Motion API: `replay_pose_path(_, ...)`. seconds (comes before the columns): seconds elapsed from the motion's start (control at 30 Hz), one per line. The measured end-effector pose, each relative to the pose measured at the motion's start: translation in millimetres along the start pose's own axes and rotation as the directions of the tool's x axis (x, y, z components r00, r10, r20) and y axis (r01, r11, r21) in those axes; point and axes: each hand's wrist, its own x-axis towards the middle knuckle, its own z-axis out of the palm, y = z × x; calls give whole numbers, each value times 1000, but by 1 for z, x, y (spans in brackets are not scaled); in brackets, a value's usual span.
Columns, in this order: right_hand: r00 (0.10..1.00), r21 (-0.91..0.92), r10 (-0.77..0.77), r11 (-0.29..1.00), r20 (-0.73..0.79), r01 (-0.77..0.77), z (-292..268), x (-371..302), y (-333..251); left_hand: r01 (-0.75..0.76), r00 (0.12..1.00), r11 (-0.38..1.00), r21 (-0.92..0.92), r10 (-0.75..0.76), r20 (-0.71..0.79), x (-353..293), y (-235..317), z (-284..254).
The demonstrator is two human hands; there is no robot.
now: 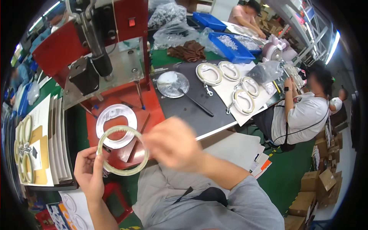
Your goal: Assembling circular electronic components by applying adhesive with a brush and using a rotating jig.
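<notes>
My left hand (90, 172) pinches a pale yellowish-green plastic ring (124, 172) with fine teeth along its inner edge. The ring is held tilted in front of me, above the red base of a press. Close to the ring's right side is my right hand (172, 143), smeared by motion; its fingers and whether they touch the ring cannot be made out. Behind the ring, a white ring-shaped part (101, 122) with an odd-shaped opening lies on the red base (155, 111), under the press's clear plate.
The red press (126, 19) stands at the left. On the black mat are a dish of white paste (163, 90) and a black-handled tool (199, 105). Finished-looking rings (209, 74) lie on cardboard to the right. Blue trays (239, 57) stand farther back. A co-worker (303, 115) sits at right.
</notes>
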Motion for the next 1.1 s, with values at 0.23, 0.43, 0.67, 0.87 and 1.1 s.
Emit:
replay_pose_path(0.23,955,-2,46,999,293,-47,69,15,-28,-28,990,993,-117,12,-137,21,-22,28)
replay_pose_path(0.43,945,-251,48,967,324,37,74,37,-15,-13,978,995,-94,-7,-209,42,-25,41)
replay_pose_path(0.67,885,-162,149,983,441,-84,72,53,13,-36,969,969,246,94,-227,45,-32,31)
replay_pose_path(0.87,876,-202,148,978,460,-59,63,46,14,-325,916,862,389,389,-98,26,-48,19)
replay_pose_path(1.1,929,-181,-260,933,262,312,15,122,-13,-356,907,902,244,396,-141,25,-44,10)
